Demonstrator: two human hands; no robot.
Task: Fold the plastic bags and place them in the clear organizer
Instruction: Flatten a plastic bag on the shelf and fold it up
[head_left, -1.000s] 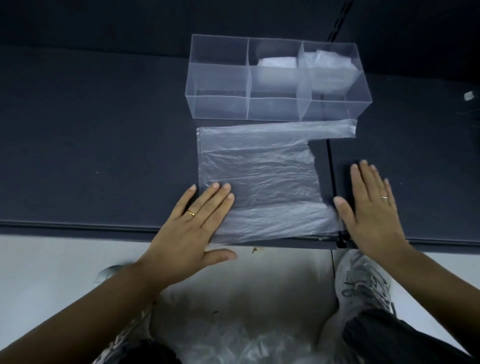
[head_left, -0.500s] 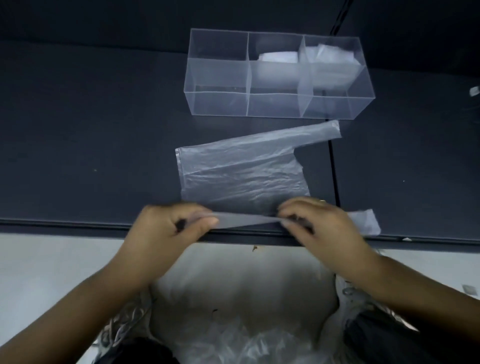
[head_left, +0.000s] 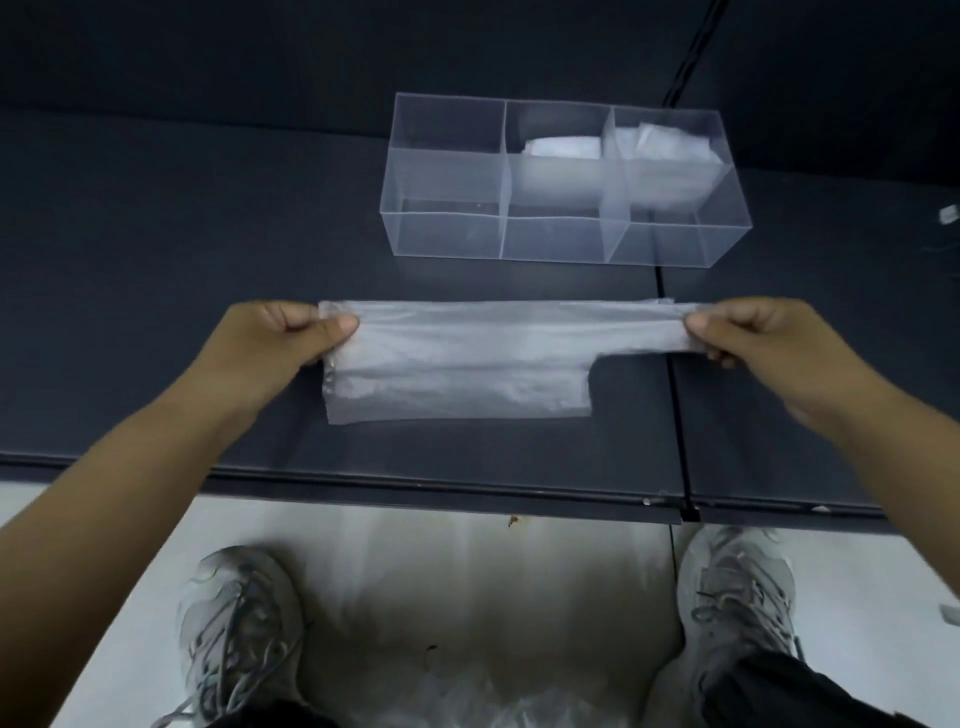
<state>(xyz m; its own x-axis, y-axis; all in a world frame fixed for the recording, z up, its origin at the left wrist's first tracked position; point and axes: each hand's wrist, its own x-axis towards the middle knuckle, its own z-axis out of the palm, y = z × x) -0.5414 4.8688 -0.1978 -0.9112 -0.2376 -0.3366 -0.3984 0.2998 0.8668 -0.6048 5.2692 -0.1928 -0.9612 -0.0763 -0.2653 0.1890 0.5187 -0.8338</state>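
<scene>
A translucent plastic bag (head_left: 457, 364), folded into a long strip, lies on the dark table. My left hand (head_left: 275, 338) pinches its upper left corner. My right hand (head_left: 748, 332) pinches the end of the handle strip on the right. Behind the bag stands the clear organizer (head_left: 447, 234) with three compartments. A folded bag (head_left: 563, 148) sits in the middle compartment and another folded bag (head_left: 670, 148) in the right one. The left compartment holds nothing that I can see.
The dark table (head_left: 156, 260) has a seam (head_left: 675, 415) running front to back under the bag's right end. Its front edge lies just below the bag. On the floor are my two shoes and a heap of plastic bags (head_left: 493, 701).
The bag's near edge was lifted by both hands and carried away from me, folding it in half lengthwise. My hands moved apart to its far corners. One second ago both hands lay flat.
</scene>
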